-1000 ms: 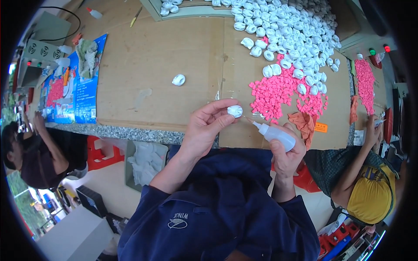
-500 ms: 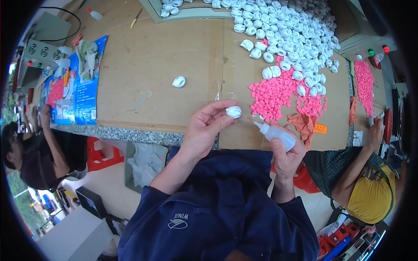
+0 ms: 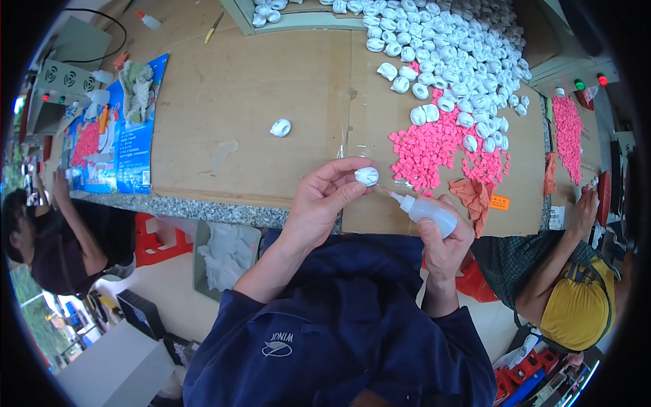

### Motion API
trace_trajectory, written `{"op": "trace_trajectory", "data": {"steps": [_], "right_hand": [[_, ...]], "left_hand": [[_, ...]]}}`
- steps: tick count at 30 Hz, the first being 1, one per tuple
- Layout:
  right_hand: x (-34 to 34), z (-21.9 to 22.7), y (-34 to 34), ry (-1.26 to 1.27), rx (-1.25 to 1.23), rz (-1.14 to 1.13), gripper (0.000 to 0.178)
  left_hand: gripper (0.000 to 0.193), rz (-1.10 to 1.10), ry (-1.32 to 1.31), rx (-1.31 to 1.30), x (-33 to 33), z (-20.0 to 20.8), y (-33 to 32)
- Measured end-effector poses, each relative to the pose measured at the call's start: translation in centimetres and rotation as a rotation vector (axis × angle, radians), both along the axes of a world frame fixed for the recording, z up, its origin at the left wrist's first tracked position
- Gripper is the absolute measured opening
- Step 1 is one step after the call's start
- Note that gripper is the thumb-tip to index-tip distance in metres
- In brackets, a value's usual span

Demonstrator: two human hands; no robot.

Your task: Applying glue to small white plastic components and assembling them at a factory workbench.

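Observation:
Between the thumb and fingers of my left hand (image 3: 317,203) is a small rounded white plastic piece (image 3: 367,177) with dark lines on it. My right hand (image 3: 447,244) grips a translucent squeeze bottle (image 3: 432,216), tilted so its thin nozzle points up and left. The nozzle tip is close by the white piece's lower right side; whether they touch I cannot tell. A single similar white piece (image 3: 280,127) lies on the cardboard (image 3: 258,163) beyond my left hand. Just right of the held piece is a spread of small pink pieces (image 3: 424,152).
A large heap of white pieces (image 3: 447,54) covers the far right. An orange-pink cloth (image 3: 472,200) lies by the near edge. At left are a blue printed sheet (image 3: 135,159) and a rag (image 3: 137,91). A knife (image 3: 214,27) lies far off. Co-workers sit on both sides.
The bottle's nozzle has shifted slightly left and down, nearer the white piece. My left hand keeps its hold, almost still. The left co-worker's hands have moved a little.

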State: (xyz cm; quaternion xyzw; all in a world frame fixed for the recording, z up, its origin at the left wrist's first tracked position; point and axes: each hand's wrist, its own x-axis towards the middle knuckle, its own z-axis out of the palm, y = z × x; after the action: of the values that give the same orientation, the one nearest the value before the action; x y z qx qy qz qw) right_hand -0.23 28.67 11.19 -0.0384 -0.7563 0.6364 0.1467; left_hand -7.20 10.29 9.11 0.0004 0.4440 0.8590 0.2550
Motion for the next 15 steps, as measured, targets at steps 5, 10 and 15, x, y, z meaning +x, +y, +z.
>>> {"op": "trace_trajectory", "data": {"steps": [5,10,15], "right_hand": [[0.12,0.31,-0.02,-0.01,0.007,-0.022,0.034],[0.16,-0.04,0.04,-0.007,0.011,-0.037,0.034],[0.3,-0.19,0.1,0.009,-0.053,-0.016,0.031]], "left_hand": [[0.03,0.011,-0.008,0.014,-0.07,-0.02,0.05],[0.029,0.024,-0.009,0.01,-0.02,0.04,0.04],[0.03,0.021,0.0,-0.015,0.16,-0.05,0.05]]}}
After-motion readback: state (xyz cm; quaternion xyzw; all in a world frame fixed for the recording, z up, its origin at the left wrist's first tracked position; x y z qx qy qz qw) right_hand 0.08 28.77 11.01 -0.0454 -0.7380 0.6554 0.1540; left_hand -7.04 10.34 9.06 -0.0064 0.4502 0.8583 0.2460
